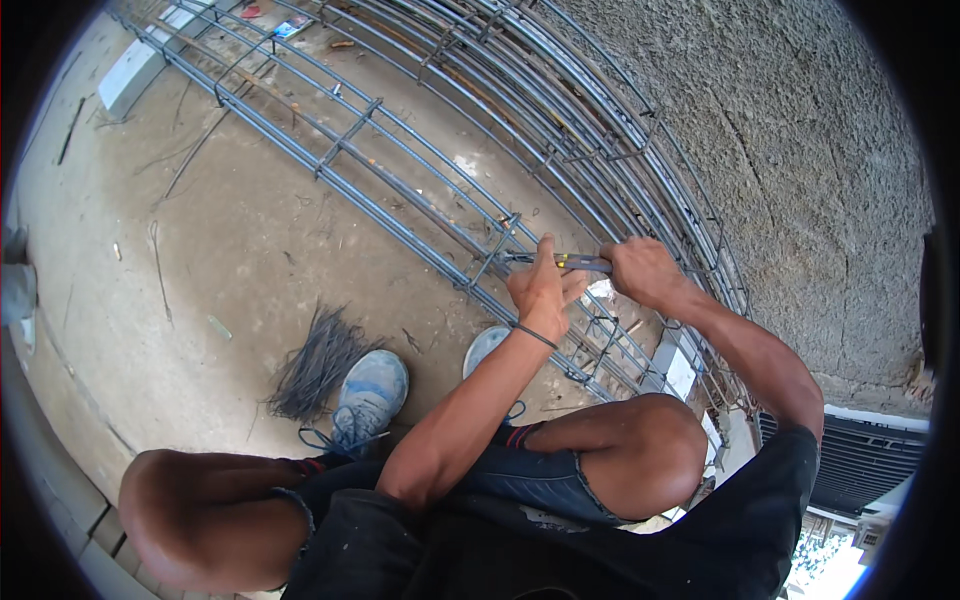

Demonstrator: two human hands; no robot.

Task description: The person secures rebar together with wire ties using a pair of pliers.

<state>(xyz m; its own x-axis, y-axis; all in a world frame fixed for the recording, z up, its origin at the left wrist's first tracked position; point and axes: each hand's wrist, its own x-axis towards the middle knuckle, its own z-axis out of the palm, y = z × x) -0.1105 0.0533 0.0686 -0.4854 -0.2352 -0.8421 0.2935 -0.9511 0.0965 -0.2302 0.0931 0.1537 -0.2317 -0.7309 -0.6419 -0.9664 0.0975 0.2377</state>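
My right hand (646, 272) is closed round the handles of a pair of pliers (590, 263) with yellow marks near the middle. The plier jaws point left, at a crossing of the narrow rebar cage (345, 145). My left hand (543, 295) is at the jaw end, its index finger raised across the tool and the other fingers bent below it. Whether it also pinches a wire is hidden. Left of my shoe lies a bundle of thin dark tie wire (322, 365) on the ground.
A dense stack of long steel bars and cages (560, 130) runs alongside, against a rough grey wall (800, 200). Pale blocks (133, 82) prop the narrow cage. My shoe (372, 390) stands near the wire bundle. Loose wire scraps (160, 275) lie on the concrete floor (230, 240).
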